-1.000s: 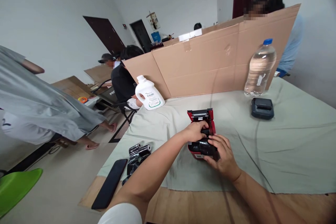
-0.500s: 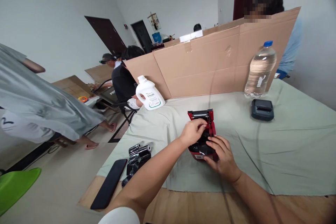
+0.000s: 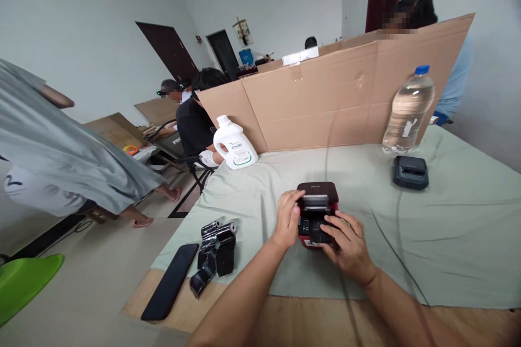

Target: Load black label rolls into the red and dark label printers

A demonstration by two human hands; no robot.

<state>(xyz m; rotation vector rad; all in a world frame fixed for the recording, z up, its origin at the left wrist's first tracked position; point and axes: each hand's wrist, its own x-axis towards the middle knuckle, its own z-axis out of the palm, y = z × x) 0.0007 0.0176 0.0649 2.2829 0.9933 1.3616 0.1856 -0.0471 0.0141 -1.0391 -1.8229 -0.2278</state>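
In the head view, holds the near right corner of a red-and-black device (image 3: pixel 316 211) between thumb and fingers of the right hand (image 3: pixel 347 236), half spread. Rests the left hand (image 3: pixel 288 218), loosely curled, against the left side; cannot tell whether gripping. Sits on the green cloth (image 3: pixel 256 195), right of some black rolls (image 3: pixel 220 232).

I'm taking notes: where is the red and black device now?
In the head view, the red and black device sits right of centre on the pale green cloth, between the left hand and the right hand.
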